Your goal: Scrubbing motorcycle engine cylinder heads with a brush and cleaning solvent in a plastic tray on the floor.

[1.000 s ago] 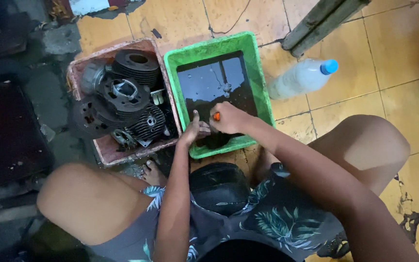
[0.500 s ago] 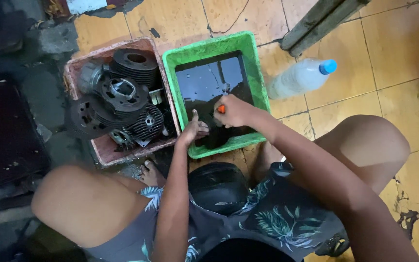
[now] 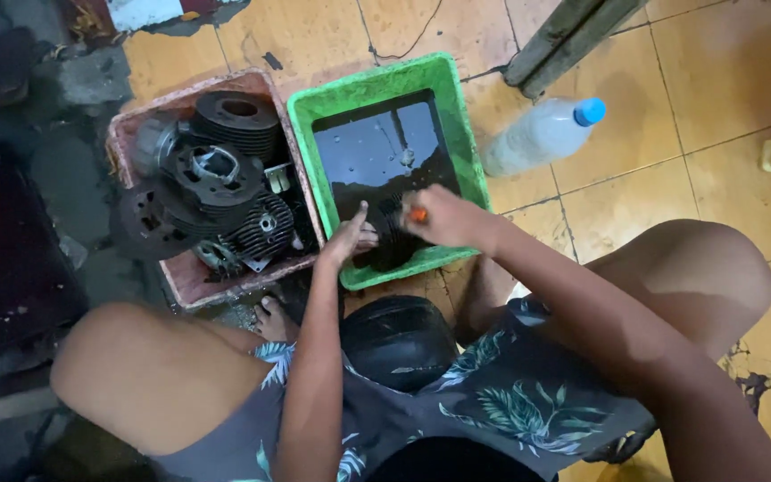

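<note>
A green plastic tub (image 3: 464,143) on the tiled floor holds dark oily liquid. A black finned engine part (image 3: 394,243) sits in its near end, half under the liquid. My left hand (image 3: 350,236) grips the part's left side, thumb up. My right hand (image 3: 439,217) is closed around a tool with an orange handle (image 3: 418,214), pressed to the part's top; the tool's working end is hidden.
A pink crate (image 3: 191,278) left of the tub is stacked with several black finned engine cylinders (image 3: 216,183). A clear plastic bottle with a blue cap (image 3: 542,134) lies right of the tub. Wooden planks (image 3: 564,40) lean at the back. My knees flank a dark rounded object (image 3: 399,339).
My right hand with the orange-handled tool has shifted slightly over the part, and my left hand stays on it. The tub and crate have not moved.
</note>
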